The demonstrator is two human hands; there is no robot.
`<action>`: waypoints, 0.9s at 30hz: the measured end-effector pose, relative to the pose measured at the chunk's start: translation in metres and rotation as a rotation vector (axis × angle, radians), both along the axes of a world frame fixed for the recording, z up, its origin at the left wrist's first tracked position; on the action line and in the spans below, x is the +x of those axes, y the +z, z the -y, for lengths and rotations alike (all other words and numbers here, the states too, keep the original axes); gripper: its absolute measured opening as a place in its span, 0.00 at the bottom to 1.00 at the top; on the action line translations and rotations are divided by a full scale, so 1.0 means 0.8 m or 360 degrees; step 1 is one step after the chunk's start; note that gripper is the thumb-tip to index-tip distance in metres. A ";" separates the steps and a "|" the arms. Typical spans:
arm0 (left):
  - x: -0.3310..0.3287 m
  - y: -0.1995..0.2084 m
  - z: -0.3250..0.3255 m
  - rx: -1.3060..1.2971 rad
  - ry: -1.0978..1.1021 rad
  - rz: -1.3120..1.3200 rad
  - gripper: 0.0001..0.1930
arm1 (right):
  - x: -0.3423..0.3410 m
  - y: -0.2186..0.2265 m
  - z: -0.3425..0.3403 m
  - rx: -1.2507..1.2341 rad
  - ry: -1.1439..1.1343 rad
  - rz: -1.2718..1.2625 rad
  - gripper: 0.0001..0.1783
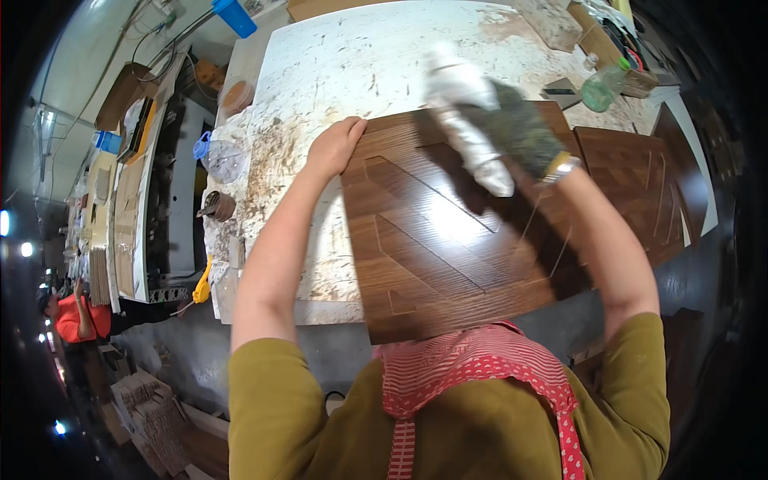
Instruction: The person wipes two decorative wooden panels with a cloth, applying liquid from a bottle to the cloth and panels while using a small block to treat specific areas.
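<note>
A dark brown wood-grain panel (432, 264) with thin grooved lines lies on the worktable, its near edge against my apron. My bare left hand (338, 147) grips the panel's far left corner, fingers bent over the edge. Above the panel's far right part, my right hand (520, 132), in a dark glove, is closed round a bunched white cloth (472, 148). Both glove and cloth are blurred by motion, and whether the cloth touches the panel is hard to tell. Bright light reflects off the panel's middle.
A second brown panel (624, 172) lies to the right. On the stained white tabletop (344, 60) stand a clear jug (222, 158), a small dark pot (218, 206) and a green plastic bottle (606, 86). A yellow-handled tool (203, 280) hangs at the left edge. Far left, a person in red (80, 316) stands.
</note>
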State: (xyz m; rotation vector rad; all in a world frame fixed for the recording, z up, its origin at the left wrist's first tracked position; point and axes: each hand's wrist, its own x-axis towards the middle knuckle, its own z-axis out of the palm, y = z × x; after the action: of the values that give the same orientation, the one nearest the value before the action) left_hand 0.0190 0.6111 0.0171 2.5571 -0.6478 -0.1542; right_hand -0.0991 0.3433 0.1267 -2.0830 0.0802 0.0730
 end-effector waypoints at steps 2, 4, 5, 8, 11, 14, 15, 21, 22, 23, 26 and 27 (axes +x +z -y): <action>-0.002 0.001 0.003 0.0000 0.0081 -0.0050 0.23 | 0.030 -0.060 -0.042 -0.0699 0.0321 0.0595 0.14; 0.001 -0.001 -0.001 0.0006 0.0066 0.0024 0.22 | 0.014 -0.087 -0.070 -0.1105 0.0460 0.0694 0.19; 0.004 -0.004 -0.005 0.0057 0.0074 0.0010 0.22 | -0.003 -0.086 -0.061 -0.1068 0.0554 0.0552 0.18; 0.008 -0.011 -0.008 0.0152 0.0083 -0.0012 0.21 | -0.068 -0.021 0.008 -0.0857 0.0948 -0.0042 0.17; 0.006 -0.006 -0.003 0.0190 0.0109 -0.0007 0.19 | -0.067 0.025 0.059 -0.1191 0.1284 -0.0608 0.20; 0.009 -0.016 0.000 0.0304 -0.0004 0.0208 0.17 | -0.039 0.005 0.097 -0.0169 0.0560 -0.0453 0.17; 0.009 -0.020 -0.008 0.0299 -0.0001 0.0202 0.16 | -0.034 0.016 0.046 0.0047 0.0345 -0.0242 0.15; 0.012 -0.018 0.001 0.0094 0.0078 0.0089 0.16 | -0.039 -0.045 -0.014 -0.1069 0.0782 0.0294 0.15; 0.010 -0.022 -0.002 -0.0013 0.0108 0.0029 0.17 | -0.041 -0.017 -0.004 -0.0893 0.0933 0.0050 0.14; 0.010 -0.023 -0.006 -0.0008 0.0116 0.0036 0.17 | -0.038 0.000 0.004 -0.0969 0.1014 -0.0162 0.16; 0.019 -0.034 -0.010 -0.0311 0.0186 -0.0374 0.18 | -0.034 -0.015 -0.034 -0.0500 0.0892 0.0267 0.19; 0.025 -0.049 -0.021 -0.0385 -0.0052 -0.0416 0.18 | -0.035 -0.020 -0.073 -0.0017 0.0720 0.0429 0.20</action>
State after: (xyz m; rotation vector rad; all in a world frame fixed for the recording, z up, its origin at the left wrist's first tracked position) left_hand 0.0386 0.6281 -0.0222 2.2459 -0.5695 -0.3895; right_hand -0.1272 0.4018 0.1109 -2.0674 -0.5560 0.0653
